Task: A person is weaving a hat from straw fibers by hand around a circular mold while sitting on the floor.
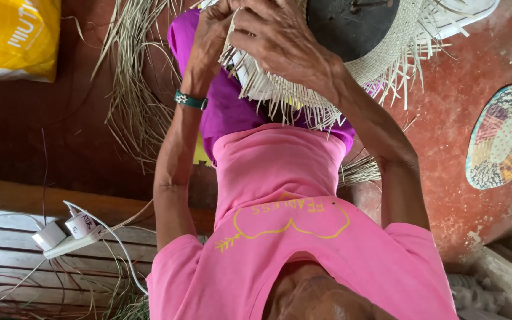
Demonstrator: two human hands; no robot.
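Observation:
A half-woven straw hat [380, 68] with loose fringe strands rests on my lap over a dark round form [351, 21]. My left hand [213, 29], with a green band at its wrist, pinches strands at the hat's near-left edge. Beside it and touching it, my right hand [280, 41] lies across the brim, fingers closed on the weave. Both hands meet at the same spot on the rim. I wear a pink shirt and a purple skirt under the hat.
Loose straw strands [134, 95] lie on the dark floor to the left. A yellow bag [13, 35] sits at the top left. A white power strip with plugs [66, 236] rests on a wooden slatted bench [13, 261]. A colourful round woven fan [505, 136] lies on the red floor, right.

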